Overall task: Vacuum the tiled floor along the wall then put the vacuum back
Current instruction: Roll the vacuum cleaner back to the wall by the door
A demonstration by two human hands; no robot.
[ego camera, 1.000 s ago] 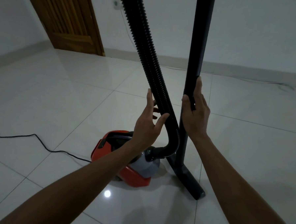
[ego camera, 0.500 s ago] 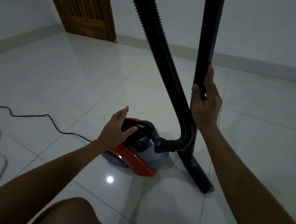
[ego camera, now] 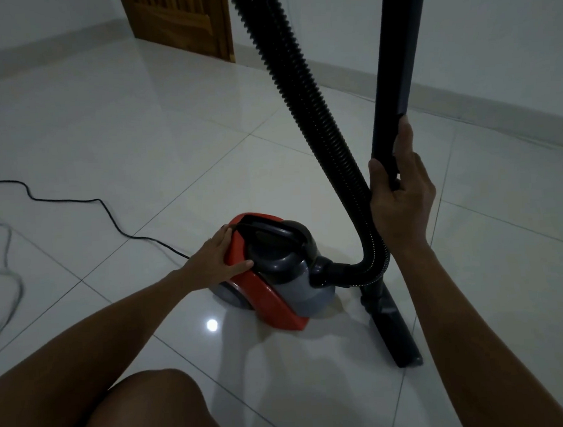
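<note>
Now the vacuum (ego camera: 273, 272) is seen on the tiled floor (ego camera: 139, 139), pressed by the flat, released left hand (ego camera: 219, 259); the upright wand (ego camera: 397, 76) is grasped by the right hand (ego camera: 400, 200).

We are looking at a red and grey canister vacuum (ego camera: 273, 272) sitting on the glossy white tiled floor (ego camera: 140, 149). Its black ribbed hose (ego camera: 304, 114) is curving up from the front, a black wand (ego camera: 397, 76) is standing upright just right, its floor nozzle (ego camera: 397, 331) is resting on the tiles.
</note>
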